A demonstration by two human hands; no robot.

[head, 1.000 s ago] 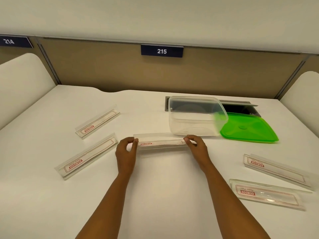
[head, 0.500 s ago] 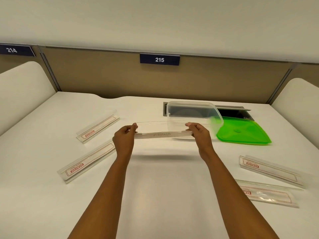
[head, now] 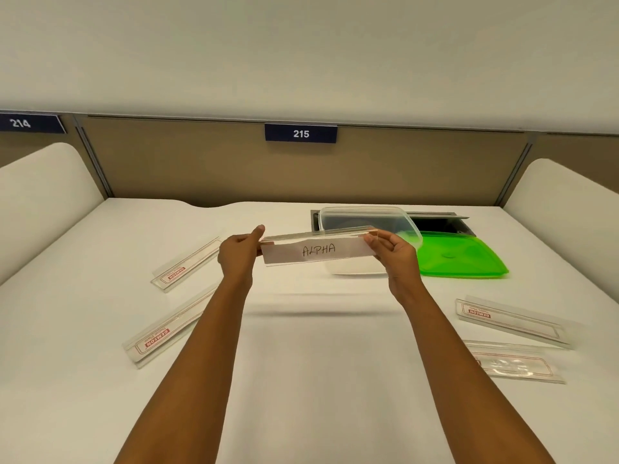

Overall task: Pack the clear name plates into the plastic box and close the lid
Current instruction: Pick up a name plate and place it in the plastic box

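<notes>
You have lifted the name plate (head: 316,252) up off the tabletop (head: 318,380) and turned it toward you. A second ago it lay low, just in front of the box. Now it hangs in the air, and its shadow falls on the tabletop under it. The white card inside now faces you, and you can read the word "ALPHA" on it.

Your left grip (head: 237,254) is pinching the left end of the plate, with the thumb on top. Your right grip (head: 397,254) is pinching the right end the same way. The plate sits level between them, long side across. It is in front of the box (head: 351,222) and covers part of the box's near wall.

The box is clear and open on top. It stands at the back of the tabletop. The green lid (head: 462,256) lies flat just to the right of it. I cannot tell if the lid and box touch. A dark slot (head: 438,224) shows in the tabletop behind them.

Four more plates lie on the tabletop. Two are on the left, the far left plate (head: 186,264) and the near left plate (head: 164,333), both slanted. Two are on the right, the far right plate (head: 509,321) and the near right plate (head: 512,363), close to each other.

On the back wall a blue sign (head: 300,133) says 215.
</notes>
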